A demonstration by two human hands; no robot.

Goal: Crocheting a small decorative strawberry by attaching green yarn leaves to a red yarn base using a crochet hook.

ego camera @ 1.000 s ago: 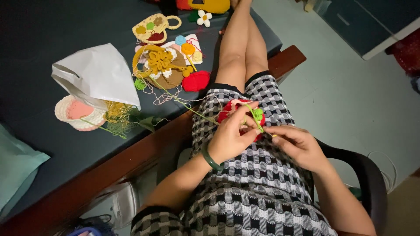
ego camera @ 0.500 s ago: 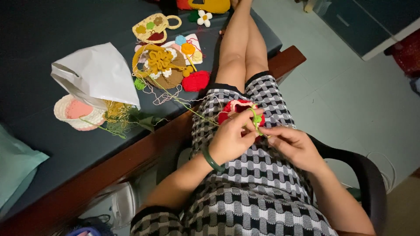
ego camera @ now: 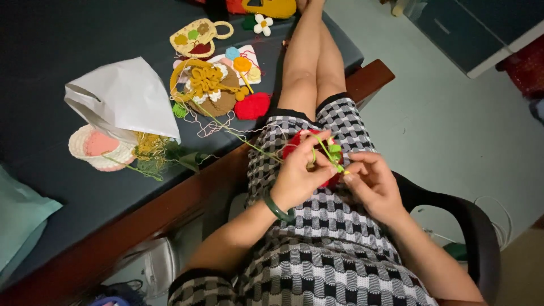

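Hands meeting over lap, above black-and-white checked knit dress (ego camera: 340,226). Left hand (ego camera: 297,178), dark green bangle (ego camera: 276,208) at wrist, fingers curled around small red crocheted piece with green trim (ego camera: 331,152), pinching it from left. Right hand (ego camera: 374,184) fingertips pressed together on thin hook or needle at piece's right edge; tool itself too small to make out. Piece mostly hidden behind left fingers, long axis not clear. Light green yarn strand (ego camera: 243,139) running taut up-left from piece to dark tabletop (ego camera: 68,34). On tabletop: white paper bag (ego camera: 127,96), pink-and-cream crocheted basket (ego camera: 96,148) partly under bag, brown round crocheted bag with yellow flower (ego camera: 207,85), red crocheted heart (ego camera: 253,106). Black chair armrest (ego camera: 459,209) at right, partly cut off.
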